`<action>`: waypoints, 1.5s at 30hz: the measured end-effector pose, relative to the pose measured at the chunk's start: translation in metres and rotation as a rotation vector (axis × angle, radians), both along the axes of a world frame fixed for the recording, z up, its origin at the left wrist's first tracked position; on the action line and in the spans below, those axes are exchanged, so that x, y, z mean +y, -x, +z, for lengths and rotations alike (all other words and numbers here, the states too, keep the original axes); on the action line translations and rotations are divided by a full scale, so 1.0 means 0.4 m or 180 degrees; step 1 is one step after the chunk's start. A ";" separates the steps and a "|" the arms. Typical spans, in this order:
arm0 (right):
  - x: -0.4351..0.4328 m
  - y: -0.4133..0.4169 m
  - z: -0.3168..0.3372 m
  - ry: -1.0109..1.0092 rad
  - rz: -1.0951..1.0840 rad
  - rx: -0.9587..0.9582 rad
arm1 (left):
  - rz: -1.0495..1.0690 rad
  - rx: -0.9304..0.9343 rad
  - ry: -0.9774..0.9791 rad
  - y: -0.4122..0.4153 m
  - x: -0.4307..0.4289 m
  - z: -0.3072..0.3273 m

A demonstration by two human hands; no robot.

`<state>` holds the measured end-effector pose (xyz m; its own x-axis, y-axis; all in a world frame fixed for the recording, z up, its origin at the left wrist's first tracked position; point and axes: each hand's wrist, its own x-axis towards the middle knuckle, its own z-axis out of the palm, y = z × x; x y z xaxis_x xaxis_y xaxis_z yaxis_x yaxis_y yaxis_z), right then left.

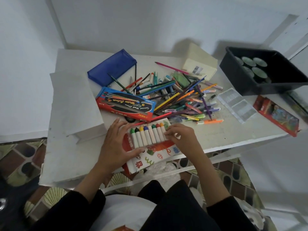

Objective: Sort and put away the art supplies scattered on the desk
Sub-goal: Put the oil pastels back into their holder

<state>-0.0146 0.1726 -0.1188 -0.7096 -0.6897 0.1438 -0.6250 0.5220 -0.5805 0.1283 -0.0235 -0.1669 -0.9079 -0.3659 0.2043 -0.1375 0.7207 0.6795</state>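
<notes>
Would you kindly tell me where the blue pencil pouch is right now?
In the head view, the blue pencil pouch lies at the desk's far left, behind the watercolour box and left of the pencil pile.

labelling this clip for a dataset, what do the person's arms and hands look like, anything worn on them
Both arms are in long black sleeves pushed up to about mid-forearm, leaving the lower forearms and wrists bare. The left hand and right hand are bare: no gloves. No rings, watch or bracelet can be made out, though the picture is too soft to rule out something small. Nails look short and plain.
</notes>
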 end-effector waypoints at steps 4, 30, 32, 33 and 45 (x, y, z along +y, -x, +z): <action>-0.010 0.024 0.004 0.0100 0.0041 0.0024 | -0.0011 0.0032 -0.0104 -0.003 -0.004 0.002; -0.370 0.394 0.053 -0.1138 0.0991 0.1052 | 0.0417 -0.0577 -0.0223 0.000 0.028 0.030; -0.385 0.390 0.047 -0.1199 0.0899 0.1133 | 0.0405 -0.0688 -0.0120 0.006 0.031 0.038; -0.388 0.389 0.043 -0.1197 0.0870 0.1161 | 0.0386 -0.0705 -0.0049 0.010 0.033 0.040; -0.324 0.399 0.038 -0.0596 0.0773 0.0630 | 0.0439 -0.0678 0.0175 0.014 0.040 0.037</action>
<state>-0.1741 0.0432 -0.1037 -0.4928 -0.8622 0.1174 -0.8345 0.4301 -0.3443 0.1227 -0.0076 -0.1521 -0.8749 -0.4828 0.0370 -0.3728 0.7203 0.5849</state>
